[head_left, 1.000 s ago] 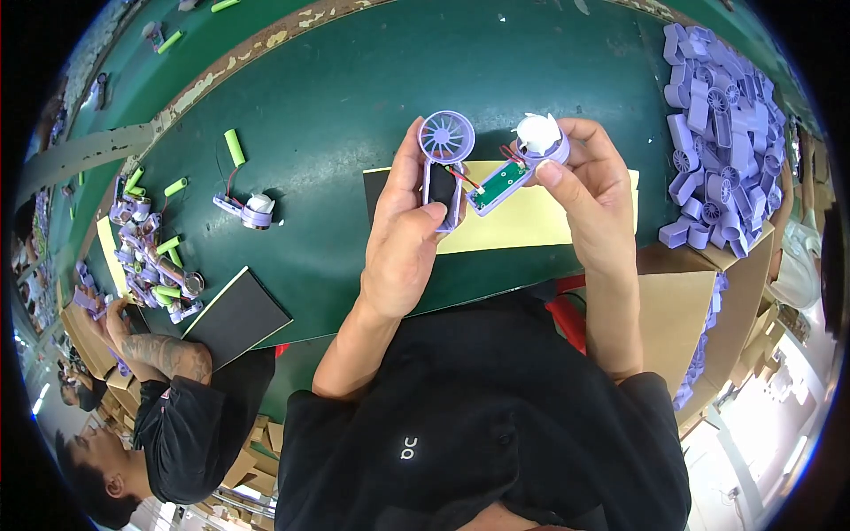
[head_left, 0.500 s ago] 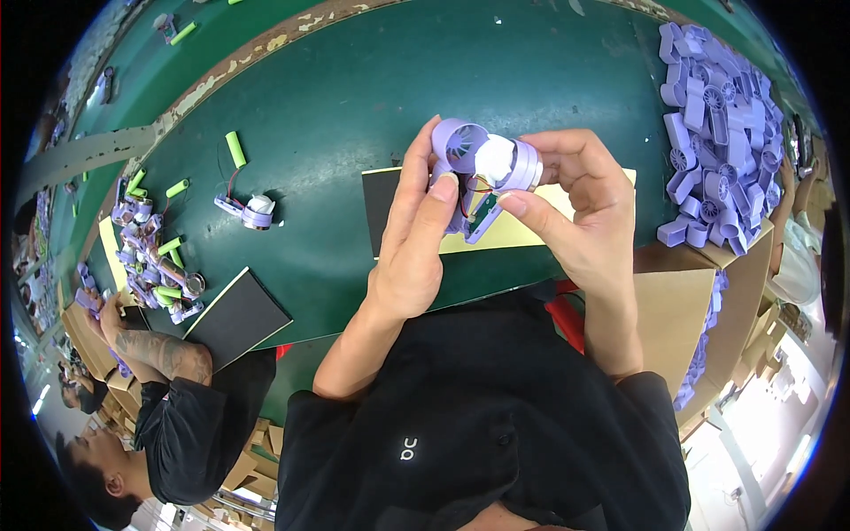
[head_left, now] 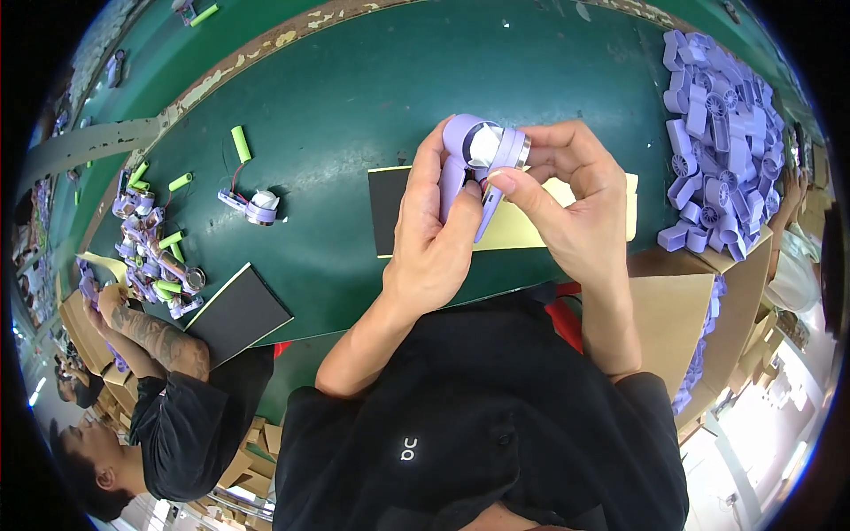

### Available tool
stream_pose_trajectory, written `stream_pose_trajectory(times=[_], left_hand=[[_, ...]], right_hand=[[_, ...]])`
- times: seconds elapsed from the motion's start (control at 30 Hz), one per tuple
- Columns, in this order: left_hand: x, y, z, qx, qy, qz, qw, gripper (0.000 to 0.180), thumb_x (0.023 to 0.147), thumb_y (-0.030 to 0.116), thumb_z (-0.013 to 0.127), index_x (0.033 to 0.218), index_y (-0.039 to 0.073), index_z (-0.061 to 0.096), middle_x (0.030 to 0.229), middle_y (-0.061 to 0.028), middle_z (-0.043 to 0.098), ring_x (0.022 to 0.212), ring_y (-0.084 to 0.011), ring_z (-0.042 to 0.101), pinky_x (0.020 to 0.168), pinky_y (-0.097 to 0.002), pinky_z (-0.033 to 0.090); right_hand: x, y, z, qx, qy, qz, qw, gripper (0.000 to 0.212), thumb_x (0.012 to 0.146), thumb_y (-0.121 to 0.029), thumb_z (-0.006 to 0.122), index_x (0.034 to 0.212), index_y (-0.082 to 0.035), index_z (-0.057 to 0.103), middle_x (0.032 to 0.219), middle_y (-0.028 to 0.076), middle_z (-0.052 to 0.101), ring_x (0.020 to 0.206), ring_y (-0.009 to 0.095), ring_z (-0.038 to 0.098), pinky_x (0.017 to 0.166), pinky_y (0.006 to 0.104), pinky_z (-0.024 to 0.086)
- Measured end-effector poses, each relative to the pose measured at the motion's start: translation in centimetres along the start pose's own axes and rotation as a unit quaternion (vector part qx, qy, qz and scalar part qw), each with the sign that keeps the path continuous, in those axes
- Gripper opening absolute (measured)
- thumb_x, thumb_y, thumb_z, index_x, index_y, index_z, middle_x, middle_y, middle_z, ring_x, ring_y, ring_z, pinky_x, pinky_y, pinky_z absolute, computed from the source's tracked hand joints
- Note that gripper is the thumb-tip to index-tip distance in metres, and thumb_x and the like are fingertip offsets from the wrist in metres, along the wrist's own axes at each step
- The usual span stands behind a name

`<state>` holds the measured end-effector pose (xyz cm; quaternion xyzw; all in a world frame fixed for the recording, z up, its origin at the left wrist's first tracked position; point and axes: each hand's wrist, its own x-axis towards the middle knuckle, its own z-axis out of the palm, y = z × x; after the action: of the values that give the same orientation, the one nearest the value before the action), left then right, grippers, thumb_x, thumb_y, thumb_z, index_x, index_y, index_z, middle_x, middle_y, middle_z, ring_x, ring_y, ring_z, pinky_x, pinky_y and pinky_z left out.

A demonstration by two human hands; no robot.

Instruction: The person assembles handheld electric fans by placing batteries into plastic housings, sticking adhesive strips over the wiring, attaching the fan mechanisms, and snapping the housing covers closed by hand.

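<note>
Both hands are raised over the green table, above a black and yellow pad (head_left: 387, 212). My left hand (head_left: 429, 252) is closed around a hollow purple fan housing (head_left: 461, 133), thumb pressing near its lower part. My right hand (head_left: 580, 203) pinches a purple ring part (head_left: 510, 149) with a silver rim and a white-wrapped core (head_left: 484, 146). That core sits in the mouth of the housing's round end. A narrow purple strip (head_left: 488, 212) hangs below the ring, slanting out of the housing. Fingers hide most of the wiring between the two pieces.
Purple housings (head_left: 722, 133) lie heaped at the right, above a cardboard box (head_left: 668, 319). Left of the pad rests a ring assembly (head_left: 262, 209) wired to a green cylinder (head_left: 240, 144). Further left are several similar assemblies (head_left: 150, 239), another pad (head_left: 239, 314) and a co-worker's arm (head_left: 155, 341).
The ring part has moved left against the housing, and its white core now sits inside the round opening. My left thumb has shifted down and right, toward the strip.
</note>
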<state>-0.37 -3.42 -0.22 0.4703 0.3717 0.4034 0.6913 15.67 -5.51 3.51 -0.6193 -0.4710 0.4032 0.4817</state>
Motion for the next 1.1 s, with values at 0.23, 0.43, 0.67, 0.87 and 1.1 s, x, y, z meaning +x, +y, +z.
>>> stream_pose_trajectory(times=[0.23, 0.43, 0.67, 0.87, 1.1], left_hand=[[-0.4, 0.2, -0.3, -0.072, -0.024, -0.005, 0.997, 0.06, 0.101, 0.003, 0.048, 0.158, -0.005, 0.032, 0.145, -0.0137, 0.051, 0.132, -0.0193, 0.049, 0.113, -0.0345, 0.039], [-0.5, -0.7, -0.2, -0.011, -0.012, 0.063, 0.998, 0.059, 0.104, 0.007, 0.052, 0.158, -0.005, 0.033, 0.143, -0.0146, 0.051, 0.128, -0.0216, 0.051, 0.11, -0.0348, 0.041], [-0.5, -0.4, -0.9, 0.112, -0.023, 0.109, 0.987, 0.058, 0.103, 0.008, 0.057, 0.157, -0.005, 0.038, 0.126, -0.0149, 0.053, 0.115, -0.0234, 0.056, 0.103, -0.0362, 0.047], [-0.6, -0.4, 0.3, 0.025, -0.035, 0.102, 0.994, 0.064, 0.104, 0.004, 0.057, 0.162, -0.003, 0.031, 0.134, -0.0167, 0.055, 0.107, -0.0198, 0.064, 0.087, -0.0326, 0.057], [-0.9, -0.2, 0.3, -0.043, -0.067, 0.033, 0.996, 0.068, 0.106, 0.005, 0.055, 0.165, -0.001, 0.021, 0.132, -0.0153, 0.06, 0.088, -0.0151, 0.067, 0.072, -0.0294, 0.057]], right_hand=[[0.2, 0.0, -0.1, -0.004, 0.001, -0.004, 1.0, 0.039, 0.085, -0.014, 0.089, 0.108, 0.004, 0.064, 0.09, 0.01, 0.075, 0.075, 0.012, 0.068, 0.07, 0.0261, 0.054], [0.3, 0.1, -0.6, 0.014, -0.013, 0.018, 1.0, 0.039, 0.085, -0.014, 0.089, 0.109, 0.003, 0.064, 0.091, 0.007, 0.073, 0.077, 0.011, 0.066, 0.071, 0.0258, 0.053], [0.2, 0.8, -1.1, 0.044, -0.024, 0.023, 0.998, 0.037, 0.085, -0.01, 0.088, 0.11, 0.003, 0.064, 0.092, 0.007, 0.072, 0.078, 0.011, 0.066, 0.073, 0.026, 0.053], [0.4, 0.3, -1.1, 0.066, -0.03, 0.002, 0.997, 0.035, 0.087, -0.008, 0.086, 0.112, 0.004, 0.064, 0.093, 0.007, 0.072, 0.08, 0.012, 0.067, 0.077, 0.0275, 0.055], [0.6, 1.3, -1.6, 0.05, -0.066, 0.017, 0.996, 0.037, 0.089, -0.013, 0.085, 0.116, 0.003, 0.065, 0.096, 0.008, 0.073, 0.084, 0.012, 0.069, 0.084, 0.0329, 0.056]])
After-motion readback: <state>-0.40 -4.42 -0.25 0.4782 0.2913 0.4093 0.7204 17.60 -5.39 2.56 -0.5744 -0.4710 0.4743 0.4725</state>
